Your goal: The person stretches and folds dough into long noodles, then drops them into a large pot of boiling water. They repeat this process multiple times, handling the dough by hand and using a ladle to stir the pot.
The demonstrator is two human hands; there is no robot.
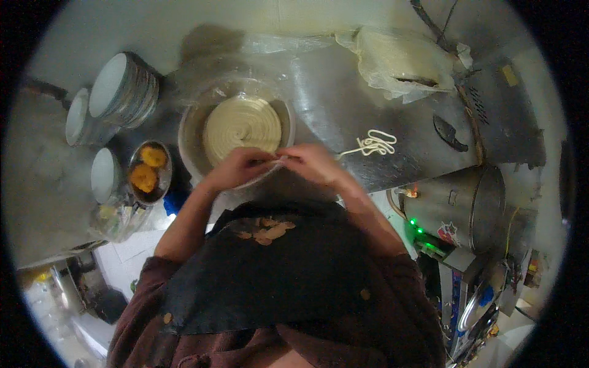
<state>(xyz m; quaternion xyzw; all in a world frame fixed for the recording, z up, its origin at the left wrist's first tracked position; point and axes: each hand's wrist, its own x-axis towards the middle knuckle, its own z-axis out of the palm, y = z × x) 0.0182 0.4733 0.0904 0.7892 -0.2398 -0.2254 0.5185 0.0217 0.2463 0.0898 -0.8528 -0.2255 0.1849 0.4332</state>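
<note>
A large basin (182, 133) holds a flat spiral coil of pale dough rope (241, 126). My left hand (241, 166) is over the basin's near right rim, its thumb and fingers pinched together. Fingertip to fingertip with it, my right hand (310, 163) comes in from the right, also pinching. A thin dough strand (352, 151) runs from a loose looped pile (379, 143) on the metal table to beneath my right hand. The bit of strand between my fingertips is small and blurred.
Left of the basin stand a stack of white plates (133, 92), a white bowl (105, 175) and an oval dish with orange-yellow food (151, 170). Plastic sheeting (386, 60) lies at the back right. A dark-bladed cleaver (446, 131) rests near the right edge, beside a large metal pot (455, 202).
</note>
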